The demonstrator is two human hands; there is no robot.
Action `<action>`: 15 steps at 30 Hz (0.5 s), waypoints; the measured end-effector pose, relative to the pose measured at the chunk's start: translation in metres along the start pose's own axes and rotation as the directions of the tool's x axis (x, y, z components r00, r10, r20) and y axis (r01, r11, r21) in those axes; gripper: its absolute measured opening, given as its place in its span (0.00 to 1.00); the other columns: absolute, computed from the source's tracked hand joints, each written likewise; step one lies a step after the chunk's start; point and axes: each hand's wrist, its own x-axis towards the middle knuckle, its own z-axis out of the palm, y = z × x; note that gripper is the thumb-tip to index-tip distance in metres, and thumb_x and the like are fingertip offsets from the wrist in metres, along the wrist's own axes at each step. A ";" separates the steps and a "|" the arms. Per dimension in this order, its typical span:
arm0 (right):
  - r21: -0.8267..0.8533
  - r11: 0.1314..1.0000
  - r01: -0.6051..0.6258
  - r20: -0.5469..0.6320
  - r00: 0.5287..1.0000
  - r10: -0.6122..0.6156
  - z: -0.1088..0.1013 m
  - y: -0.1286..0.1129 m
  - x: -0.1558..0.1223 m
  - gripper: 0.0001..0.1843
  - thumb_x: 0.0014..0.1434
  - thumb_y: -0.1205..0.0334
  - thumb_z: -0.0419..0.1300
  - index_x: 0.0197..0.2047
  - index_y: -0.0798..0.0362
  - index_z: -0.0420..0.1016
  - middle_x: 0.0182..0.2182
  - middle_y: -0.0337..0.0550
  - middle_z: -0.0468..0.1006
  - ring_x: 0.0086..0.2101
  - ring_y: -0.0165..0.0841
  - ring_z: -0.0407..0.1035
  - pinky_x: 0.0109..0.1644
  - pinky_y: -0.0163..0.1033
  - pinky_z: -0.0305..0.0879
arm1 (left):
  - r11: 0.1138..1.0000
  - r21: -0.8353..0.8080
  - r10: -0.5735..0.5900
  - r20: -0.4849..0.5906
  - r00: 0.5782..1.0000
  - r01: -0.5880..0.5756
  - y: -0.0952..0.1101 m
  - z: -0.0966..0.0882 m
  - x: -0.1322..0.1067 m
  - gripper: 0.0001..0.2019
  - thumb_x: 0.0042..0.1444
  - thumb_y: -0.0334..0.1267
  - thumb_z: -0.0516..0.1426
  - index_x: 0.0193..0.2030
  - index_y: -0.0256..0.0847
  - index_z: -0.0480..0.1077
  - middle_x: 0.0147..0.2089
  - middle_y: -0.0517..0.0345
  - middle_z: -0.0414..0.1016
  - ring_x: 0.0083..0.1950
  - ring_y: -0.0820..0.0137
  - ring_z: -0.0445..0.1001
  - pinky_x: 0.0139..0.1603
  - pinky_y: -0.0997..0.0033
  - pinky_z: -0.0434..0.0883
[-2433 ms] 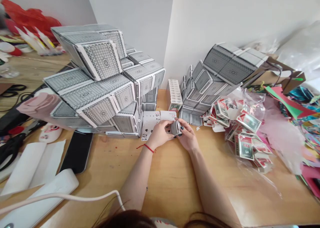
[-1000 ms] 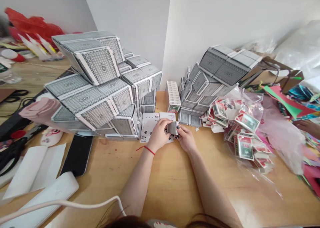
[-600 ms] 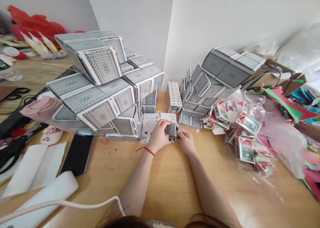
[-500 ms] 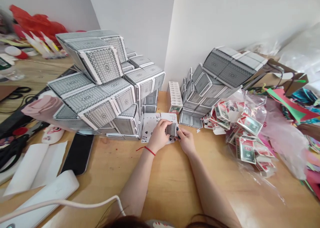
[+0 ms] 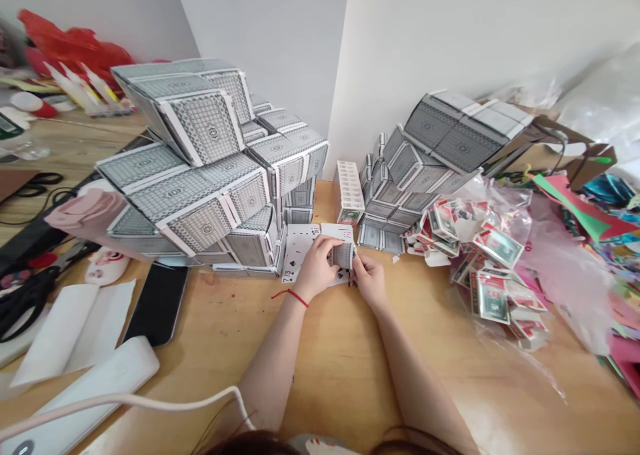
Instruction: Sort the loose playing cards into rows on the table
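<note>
Card piece [image 5: 343,255] gripped by both left hand [image 5: 316,267] and right hand [image 5: 369,280]; face-up cards [image 5: 299,247] beneath, on wooden table [image 5: 340,375]

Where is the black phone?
In the head view, the black phone lies on the wooden table at the left, just right of the white paper and in front of the patterned stack.

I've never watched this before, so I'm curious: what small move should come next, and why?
Probably the right hand should press along the right edge of the patterned card; it touches that edge while the left hand holds the opposite side.
</note>
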 end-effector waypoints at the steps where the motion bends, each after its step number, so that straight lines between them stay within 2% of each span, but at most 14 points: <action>1: 0.007 1.000 0.001 0.030 1.000 -0.001 0.000 0.000 0.000 0.23 0.54 0.48 0.51 0.15 0.53 0.59 0.11 0.33 0.60 0.13 0.25 0.56 0.17 0.32 0.53 | 1.000 -0.001 0.003 0.001 1.000 -0.003 0.000 0.000 0.000 0.25 0.38 0.18 0.54 0.45 0.41 0.64 0.45 0.55 0.63 0.46 0.68 0.66 0.44 0.66 0.69; 7: -0.025 0.999 0.048 0.020 0.999 -0.048 -0.001 0.000 0.000 0.22 0.54 0.47 0.52 0.17 0.53 0.59 0.11 0.32 0.58 0.13 0.25 0.54 0.16 0.31 0.50 | 1.000 0.010 0.004 0.057 0.998 -0.004 -0.001 -0.001 0.000 0.25 0.38 0.18 0.54 0.45 0.42 0.64 0.45 0.55 0.64 0.44 0.68 0.66 0.44 0.66 0.69; 11: -0.025 0.999 0.035 -0.014 0.999 -0.035 0.002 0.002 0.001 0.19 0.54 0.48 0.52 0.21 0.53 0.64 0.11 0.31 0.59 0.13 0.25 0.54 0.16 0.31 0.51 | 1.000 0.013 0.007 0.080 0.997 -0.008 0.001 -0.001 0.000 0.25 0.38 0.18 0.53 0.45 0.42 0.63 0.45 0.56 0.63 0.46 0.67 0.66 0.47 0.65 0.68; 15: 0.037 0.999 0.010 -0.055 0.998 -0.008 0.001 0.002 0.001 0.19 0.53 0.46 0.52 0.21 0.53 0.63 0.12 0.31 0.59 0.14 0.25 0.55 0.17 0.32 0.52 | 1.000 0.005 -0.005 0.080 0.997 0.005 0.002 0.001 0.001 0.26 0.39 0.17 0.53 0.46 0.42 0.63 0.46 0.55 0.63 0.47 0.67 0.66 0.47 0.65 0.68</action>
